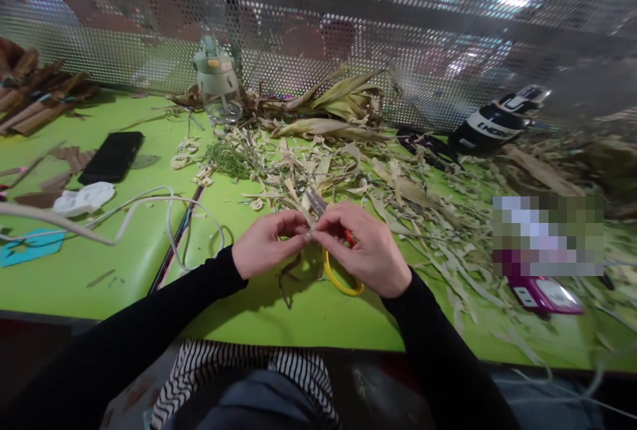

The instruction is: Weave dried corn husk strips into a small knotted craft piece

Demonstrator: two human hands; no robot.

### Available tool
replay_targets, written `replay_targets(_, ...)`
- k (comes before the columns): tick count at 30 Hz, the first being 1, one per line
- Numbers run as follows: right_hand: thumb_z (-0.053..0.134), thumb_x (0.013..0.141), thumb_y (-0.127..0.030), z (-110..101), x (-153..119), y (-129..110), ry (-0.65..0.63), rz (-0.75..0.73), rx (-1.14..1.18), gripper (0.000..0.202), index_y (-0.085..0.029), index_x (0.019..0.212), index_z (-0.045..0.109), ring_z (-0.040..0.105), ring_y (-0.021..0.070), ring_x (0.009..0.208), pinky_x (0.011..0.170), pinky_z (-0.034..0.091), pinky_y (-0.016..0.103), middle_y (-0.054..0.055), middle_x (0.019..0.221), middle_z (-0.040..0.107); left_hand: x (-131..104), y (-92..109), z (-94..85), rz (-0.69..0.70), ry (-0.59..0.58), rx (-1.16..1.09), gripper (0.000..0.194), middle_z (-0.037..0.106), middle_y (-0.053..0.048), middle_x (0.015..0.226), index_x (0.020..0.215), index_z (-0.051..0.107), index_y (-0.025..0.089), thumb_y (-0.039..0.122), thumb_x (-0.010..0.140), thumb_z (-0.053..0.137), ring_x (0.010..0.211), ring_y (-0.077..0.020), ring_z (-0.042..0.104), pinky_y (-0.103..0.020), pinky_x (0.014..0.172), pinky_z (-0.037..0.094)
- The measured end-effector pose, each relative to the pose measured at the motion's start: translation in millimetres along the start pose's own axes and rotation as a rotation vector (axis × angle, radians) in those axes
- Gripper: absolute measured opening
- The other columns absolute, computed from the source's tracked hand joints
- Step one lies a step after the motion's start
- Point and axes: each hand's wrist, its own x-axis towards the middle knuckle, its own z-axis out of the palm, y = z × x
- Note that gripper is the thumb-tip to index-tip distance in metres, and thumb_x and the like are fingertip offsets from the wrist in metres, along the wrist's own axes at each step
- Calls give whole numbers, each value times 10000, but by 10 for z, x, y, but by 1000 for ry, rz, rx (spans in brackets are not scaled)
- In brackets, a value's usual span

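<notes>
My left hand [271, 241] and my right hand [365, 244] meet fingertip to fingertip over the green table. Both pinch a small pale strip of dried husk [309, 223], mostly hidden by the fingers. A pair of scissors is at my right hand: its metal blades [316, 202] stick out beyond the fingers, and a yellow handle loop [343, 279] shows below the palm. Whether the right hand grips the scissors or they lie under it, I cannot tell. Just beyond the hands spreads a heap of dried husk scraps [323, 174]. A dark curled strip [284, 284] is below the left fingers.
A clear bottle [219, 88] and larger husks [343, 99] stand by the perforated metal screen [298, 25]. Leftward are a black phone [112, 156] and white cable [172, 217]. To the right are a tilted black bottle [492, 121] and a magenta device [545, 294].
</notes>
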Motion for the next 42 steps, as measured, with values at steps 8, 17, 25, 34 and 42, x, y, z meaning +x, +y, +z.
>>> replay_targets(8, 599, 836, -217, -6, -8, -3, 117, -3, 26, 83, -185, 878, 662, 576, 130, 666, 573, 465, 258, 35, 788, 667, 9, 4, -8, 78, -14, -89, 175, 658, -49, 874, 929, 599, 124, 219, 783, 607, 794, -116, 604, -273, 783, 480)
replay_targets(17, 584, 818, -146, 45, -20, -14, 116, -128, -43, 75, -182, 813, 650, 602, 152, 766, 691, 507, 291, 47, 804, 651, 0, -25, 18, 28, 8, -207, 222, 649, -42, 857, 932, 601, 105, 214, 749, 662, 780, -105, 593, -281, 816, 479)
replay_targets(25, 534, 833, -176, 19, -26, 12, 67, -103, -6, 115, -180, 837, 648, 584, 167, 760, 681, 504, 319, 55, 806, 637, -3, -7, 39, 15, 15, -223, 249, 647, -38, 842, 955, 584, 123, 248, 754, 661, 787, -120, 605, -291, 800, 483)
replay_targets(34, 464, 907, -406, 1, 33, 89, -78, 301, 143, 269, -177, 882, 602, 497, 108, 554, 475, 373, 219, 5, 720, 597, -7, 46, 24, 17, -30, -88, 158, 551, 5, 777, 983, 516, 145, 212, 840, 513, 668, -94, 538, -251, 681, 460)
replay_targets(42, 566, 857, -386, 129, -22, 140, 123, 341, 328, 236, -174, 757, 548, 443, 82, 488, 452, 351, 207, -34, 583, 532, -29, 98, 59, -115, -92, -87, 149, 489, 34, 689, 959, 516, 133, 215, 847, 462, 498, -45, 345, -195, 470, 278)
